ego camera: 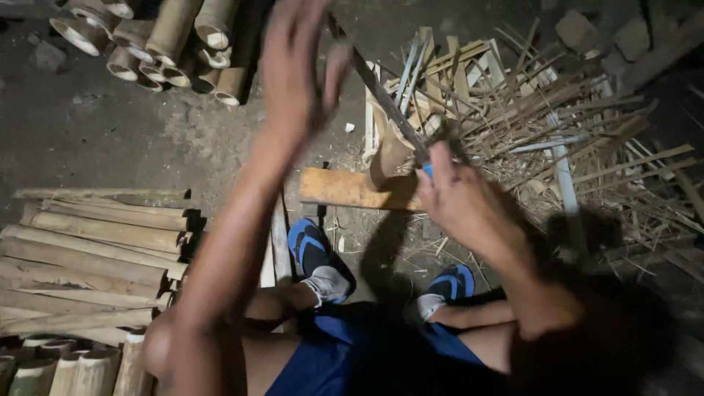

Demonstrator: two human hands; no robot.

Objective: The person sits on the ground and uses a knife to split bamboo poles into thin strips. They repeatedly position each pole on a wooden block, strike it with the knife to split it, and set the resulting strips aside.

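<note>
Floor: bare dark earth [110, 125], dusty and uneven.
Left side: split bamboo lengths [88, 249] lay stacked.
Top left: cut bamboo tubes [154, 44] were piled.
Right: loose bamboo strips [587, 132] lay heaped.
Light: dim, from above.

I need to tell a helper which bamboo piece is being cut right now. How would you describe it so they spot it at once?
Find the flat wooden plank on the ground just ahead of the blue sandals. On its right end stands a short bamboo piece, upright, with the long knife in the right hand set against it. Unlike the stacked poles and loose strips, it stands alone.
</note>
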